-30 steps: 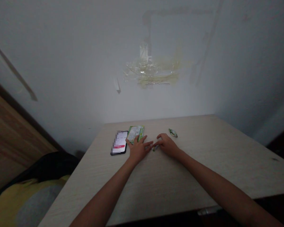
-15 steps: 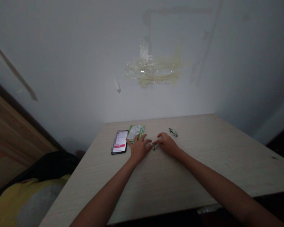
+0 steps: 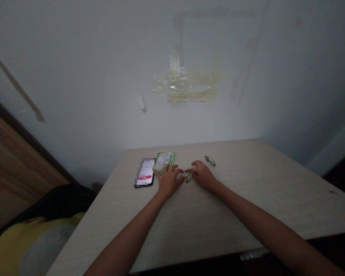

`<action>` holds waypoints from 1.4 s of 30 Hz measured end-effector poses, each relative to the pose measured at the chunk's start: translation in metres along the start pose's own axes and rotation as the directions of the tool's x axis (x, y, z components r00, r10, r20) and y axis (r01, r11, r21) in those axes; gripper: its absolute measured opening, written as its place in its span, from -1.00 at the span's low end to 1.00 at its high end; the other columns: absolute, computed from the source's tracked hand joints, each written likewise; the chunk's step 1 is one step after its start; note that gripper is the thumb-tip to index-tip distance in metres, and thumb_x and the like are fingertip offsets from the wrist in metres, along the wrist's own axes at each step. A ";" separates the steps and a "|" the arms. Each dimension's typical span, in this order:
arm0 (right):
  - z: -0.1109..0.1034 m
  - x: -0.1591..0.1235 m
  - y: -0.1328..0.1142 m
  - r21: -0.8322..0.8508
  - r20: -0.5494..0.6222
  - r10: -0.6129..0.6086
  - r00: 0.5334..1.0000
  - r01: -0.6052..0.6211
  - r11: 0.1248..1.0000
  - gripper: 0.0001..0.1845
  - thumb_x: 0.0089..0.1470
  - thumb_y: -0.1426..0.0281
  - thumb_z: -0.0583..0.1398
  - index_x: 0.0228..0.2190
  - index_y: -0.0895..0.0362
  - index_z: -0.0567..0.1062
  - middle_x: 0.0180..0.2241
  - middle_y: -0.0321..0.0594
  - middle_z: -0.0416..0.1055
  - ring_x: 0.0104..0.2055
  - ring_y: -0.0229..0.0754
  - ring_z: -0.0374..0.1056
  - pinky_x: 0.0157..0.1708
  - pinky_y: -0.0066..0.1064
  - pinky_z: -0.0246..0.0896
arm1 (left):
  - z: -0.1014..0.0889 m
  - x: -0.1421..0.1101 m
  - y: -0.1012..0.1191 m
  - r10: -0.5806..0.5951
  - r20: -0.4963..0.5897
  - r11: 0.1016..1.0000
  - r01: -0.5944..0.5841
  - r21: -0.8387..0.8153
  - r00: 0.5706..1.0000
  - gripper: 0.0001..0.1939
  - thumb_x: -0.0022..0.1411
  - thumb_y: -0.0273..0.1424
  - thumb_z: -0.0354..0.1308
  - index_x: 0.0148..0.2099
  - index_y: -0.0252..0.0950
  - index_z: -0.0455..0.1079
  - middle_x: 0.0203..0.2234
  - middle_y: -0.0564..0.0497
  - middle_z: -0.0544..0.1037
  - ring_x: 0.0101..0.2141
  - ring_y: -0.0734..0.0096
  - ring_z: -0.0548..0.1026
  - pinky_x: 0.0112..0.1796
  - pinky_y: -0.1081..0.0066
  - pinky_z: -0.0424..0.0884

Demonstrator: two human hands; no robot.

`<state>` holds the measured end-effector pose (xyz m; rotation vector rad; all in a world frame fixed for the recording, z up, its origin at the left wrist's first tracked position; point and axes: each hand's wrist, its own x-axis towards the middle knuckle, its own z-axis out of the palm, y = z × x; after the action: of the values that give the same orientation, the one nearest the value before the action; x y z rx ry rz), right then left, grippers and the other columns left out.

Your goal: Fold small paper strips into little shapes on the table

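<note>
A small green-and-white folded piece of paper [image 3: 188,178] lies on the table, largely covered by my fingers. My left hand [image 3: 170,180] is palm down, with thumb and index finger at the paper's left side and the other fingers spread. From the other side, my right hand [image 3: 203,174] holds the paper with bent fingers and thumb. Just beyond my left fingertips rests a flat stack of green-and-white printed paper or packets [image 3: 163,160]. Up and to the right of my right hand lies a small folded green-and-white piece [image 3: 210,160].
A phone [image 3: 145,174] with a lit screen lies left of the printed stack. The light wooden table [image 3: 172,237] meets a wall [image 3: 103,96] with peeling clear tape [image 3: 186,86]. Yellow and grey cloth [image 3: 37,241] is at the lower left, beside a wooden panel [image 3: 8,161].
My fingers have shifted very slightly around the small paper, and a little more of its pale surface shows. The phone, the stack and the other folded piece stay in place.
</note>
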<state>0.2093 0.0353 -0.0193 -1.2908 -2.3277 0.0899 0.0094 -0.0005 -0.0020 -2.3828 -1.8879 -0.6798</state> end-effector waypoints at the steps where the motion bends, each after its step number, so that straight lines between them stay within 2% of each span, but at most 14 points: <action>1: 0.001 0.000 0.001 0.001 0.001 0.000 1.000 0.000 1.000 -0.56 0.15 0.52 0.14 -0.01 -0.14 0.52 0.03 -0.09 0.27 0.14 -0.04 0.13 0.09 -0.19 0.10 | 0.000 0.000 0.000 0.002 -0.003 1.000 -0.002 0.003 1.000 -0.75 0.21 -0.05 0.13 -0.07 0.15 0.47 0.14 0.12 0.41 0.23 -0.05 0.15 0.08 -0.52 -0.34; 7: 0.008 -0.001 0.010 0.054 -0.037 -0.025 0.999 0.027 0.998 -0.58 0.16 0.50 0.13 -0.01 -0.10 0.52 0.02 -0.07 0.29 0.11 -0.03 0.17 0.09 -0.14 0.12 | 0.002 -0.001 0.000 0.011 -0.023 1.000 -0.011 -0.001 1.000 -0.75 0.20 -0.06 0.15 -0.09 0.13 0.50 0.10 0.08 0.45 0.21 -0.05 0.18 0.10 -0.50 -0.33; 12: 0.008 -0.003 0.018 0.192 -0.165 -0.085 0.983 0.116 0.974 -0.68 0.08 0.52 0.21 -0.13 0.07 0.60 -0.07 -0.05 0.35 0.04 -0.06 0.23 0.09 -0.15 0.15 | 0.000 -0.003 0.000 0.029 -0.045 0.999 -0.030 -0.024 0.999 -0.77 0.21 -0.09 0.16 -0.10 0.10 0.50 0.04 0.06 0.49 0.18 -0.03 0.21 0.09 -0.51 -0.35; 17: 0.006 -0.003 0.019 0.232 -0.214 -0.161 0.964 0.210 0.950 -0.85 0.04 0.46 0.28 -0.32 0.04 0.64 -0.15 -0.11 0.40 -0.02 -0.07 0.27 0.06 -0.15 0.18 | 0.000 -0.003 0.000 0.064 -0.038 0.997 -0.065 -0.030 0.997 -0.79 0.25 -0.12 0.12 -0.11 0.10 0.52 0.05 0.03 0.47 0.20 -0.02 0.18 0.09 -0.51 -0.41; 23: 0.007 -0.002 0.020 0.231 -0.181 -0.132 0.975 0.173 0.957 -0.86 0.03 0.40 0.30 -0.31 0.00 0.65 -0.17 -0.12 0.43 -0.04 -0.06 0.29 0.03 -0.15 0.21 | 0.001 -0.003 0.000 0.039 -0.013 0.998 -0.039 -0.046 0.999 -0.76 0.26 -0.06 0.08 -0.14 0.11 0.53 0.06 0.06 0.47 0.20 -0.01 0.18 0.08 -0.52 -0.39; 32: 0.005 -0.003 0.018 0.261 -0.143 -0.096 0.985 0.131 0.956 -0.86 0.04 0.37 0.29 -0.30 -0.01 0.65 -0.15 -0.14 0.44 -0.03 -0.07 0.30 0.04 -0.16 0.20 | -0.001 -0.003 0.003 0.039 0.011 0.998 -0.039 -0.039 0.999 -0.72 0.20 -0.02 0.13 -0.11 0.07 0.52 0.10 0.03 0.43 0.22 -0.04 0.14 0.08 -0.52 -0.43; 38: 0.009 0.001 0.025 0.335 -0.087 -0.001 0.996 0.030 0.942 -0.87 0.04 0.36 0.29 -0.33 0.00 0.66 -0.16 -0.15 0.48 -0.05 -0.10 0.36 0.04 -0.21 0.22 | 0.000 -0.003 0.004 0.048 0.007 0.999 -0.048 -0.018 0.999 -0.71 0.18 -0.04 0.15 -0.11 0.04 0.51 0.06 0.02 0.45 0.22 -0.06 0.14 0.08 -0.52 -0.44; 42: 0.011 0.004 0.028 0.375 -0.100 0.052 0.994 -0.011 0.927 -0.91 0.03 0.36 0.30 -0.39 0.03 0.65 -0.23 -0.17 0.52 -0.12 -0.12 0.40 -0.01 -0.22 0.26 | 0.002 -0.003 0.004 0.062 0.009 0.998 -0.062 -0.014 0.998 -0.71 0.18 -0.05 0.16 -0.09 0.03 0.50 0.06 0.01 0.45 0.20 -0.05 0.17 0.10 -0.51 -0.40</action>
<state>0.2251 0.0558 -0.0359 -1.1090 -2.0701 0.4422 0.0131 -0.0039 -0.0038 -2.4462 -1.8099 -0.6804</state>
